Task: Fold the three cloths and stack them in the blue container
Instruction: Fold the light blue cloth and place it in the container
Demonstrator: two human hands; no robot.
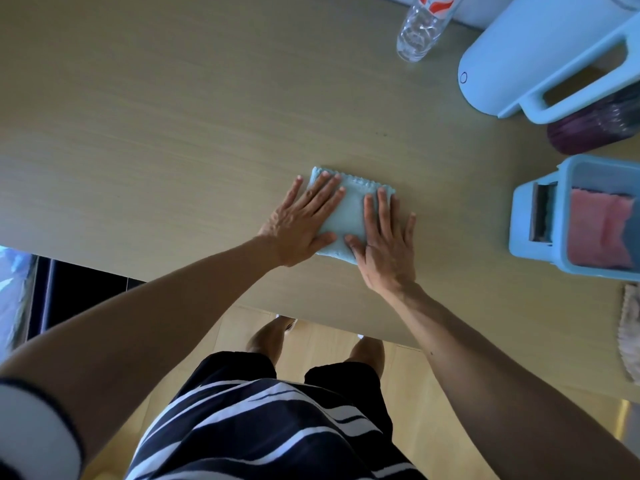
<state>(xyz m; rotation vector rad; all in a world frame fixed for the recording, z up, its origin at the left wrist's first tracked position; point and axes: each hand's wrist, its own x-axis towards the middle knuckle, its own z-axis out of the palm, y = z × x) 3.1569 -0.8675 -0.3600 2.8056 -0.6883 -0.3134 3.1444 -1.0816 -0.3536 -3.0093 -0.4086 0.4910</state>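
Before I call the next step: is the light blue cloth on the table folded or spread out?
Folded: the light blue cloth is a small thick square under the left hand and right hand.

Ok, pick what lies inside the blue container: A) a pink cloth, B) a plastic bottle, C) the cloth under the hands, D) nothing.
A: a pink cloth lies in the blue container; the light blue cloth is on the table under the left hand and right hand.

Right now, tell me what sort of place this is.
Probably a home, perhaps a kitchen or dining area: a wood-grain table holds a clear plastic bottle and a pale handled jug, with wood-look flooring below.
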